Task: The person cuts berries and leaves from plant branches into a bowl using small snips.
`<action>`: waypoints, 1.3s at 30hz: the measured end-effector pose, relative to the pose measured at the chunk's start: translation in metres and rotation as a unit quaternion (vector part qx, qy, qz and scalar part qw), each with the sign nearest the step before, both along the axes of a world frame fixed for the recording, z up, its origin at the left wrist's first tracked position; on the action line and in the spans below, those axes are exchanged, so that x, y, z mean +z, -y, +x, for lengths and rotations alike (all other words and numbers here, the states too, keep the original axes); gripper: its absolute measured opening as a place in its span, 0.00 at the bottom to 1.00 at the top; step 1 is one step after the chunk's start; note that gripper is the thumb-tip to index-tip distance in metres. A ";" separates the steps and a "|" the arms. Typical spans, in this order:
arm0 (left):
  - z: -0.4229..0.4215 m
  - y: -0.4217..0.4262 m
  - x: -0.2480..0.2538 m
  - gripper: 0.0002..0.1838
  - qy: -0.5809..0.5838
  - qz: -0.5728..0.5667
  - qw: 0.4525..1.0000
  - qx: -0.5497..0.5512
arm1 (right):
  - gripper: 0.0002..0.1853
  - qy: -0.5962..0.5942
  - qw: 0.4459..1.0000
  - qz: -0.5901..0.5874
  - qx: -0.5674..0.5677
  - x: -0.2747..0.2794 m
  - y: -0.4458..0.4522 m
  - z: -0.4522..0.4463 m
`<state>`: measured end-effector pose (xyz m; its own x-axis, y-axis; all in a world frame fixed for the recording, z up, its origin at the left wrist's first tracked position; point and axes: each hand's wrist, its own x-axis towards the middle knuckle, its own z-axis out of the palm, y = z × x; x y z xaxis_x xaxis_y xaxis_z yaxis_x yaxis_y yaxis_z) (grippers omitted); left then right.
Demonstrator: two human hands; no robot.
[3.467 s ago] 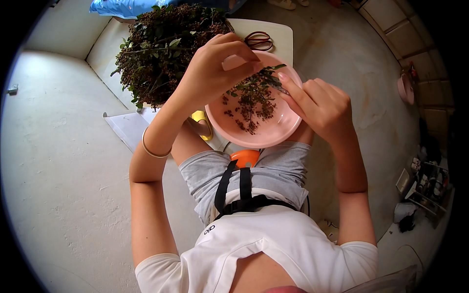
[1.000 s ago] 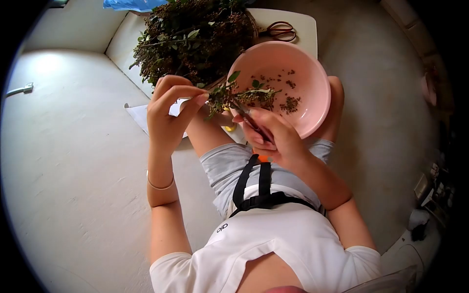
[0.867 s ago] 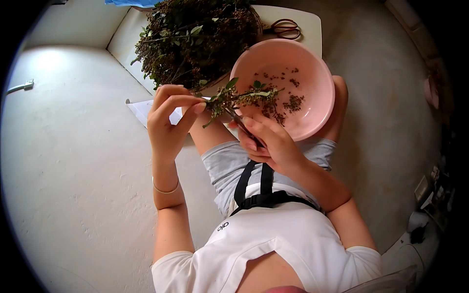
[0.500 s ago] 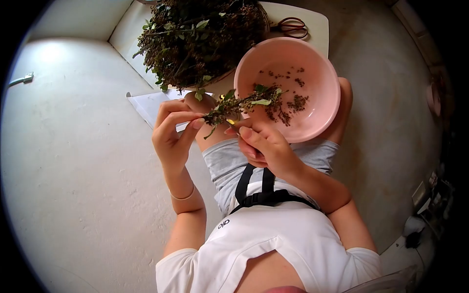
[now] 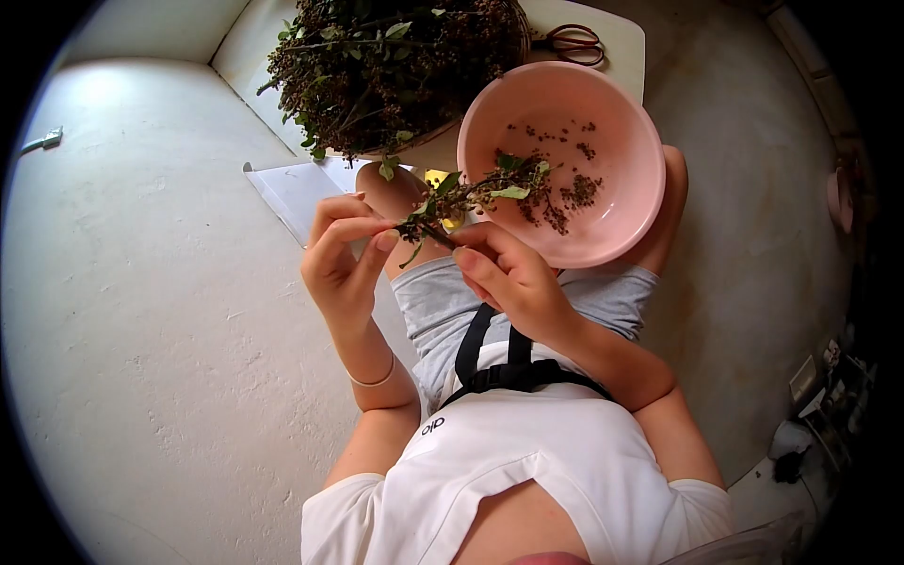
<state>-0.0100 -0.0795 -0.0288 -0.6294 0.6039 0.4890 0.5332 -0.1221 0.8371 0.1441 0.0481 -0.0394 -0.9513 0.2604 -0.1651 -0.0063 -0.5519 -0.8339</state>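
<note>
A leafy sprig with small dark berry clusters [image 5: 471, 195] stretches from my fingers over the near-left rim of the pink basin [image 5: 637, 217]. My left hand [image 5: 344, 254] pinches the sprig's left end between thumb and forefinger, its other fingers curled. On the dark stem close by, my right hand [image 5: 513, 278] closes thumb and forefinger. Inside the basin lie loose berries and small clusters [image 5: 582, 192]. It rests over my right thigh, against the table.
A basket heaped with similar leafy, berried branches [image 5: 377, 75] stands on the pale table [image 5: 621, 38] ahead. Red-handled scissors [image 5: 576, 44] lie to its right. White paper [image 5: 282, 193] is left of my knee; a wall rises at the left.
My right hand has shifted its fingertips onto the dark stem, which now shows between my hands. The sprig and left hand have moved slightly in view.
</note>
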 end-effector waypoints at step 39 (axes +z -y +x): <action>0.003 -0.089 0.028 0.05 -0.020 -0.026 0.999 -0.033 | 0.18 -0.011 0.996 0.012 -0.085 0.012 -0.049 0.030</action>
<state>-0.0065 0.0093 -0.0005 -0.5683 0.6689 0.4792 0.5585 -0.1141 0.8216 0.1741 0.0975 -0.0272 -0.8964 0.4216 -0.1368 -0.1157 -0.5206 -0.8459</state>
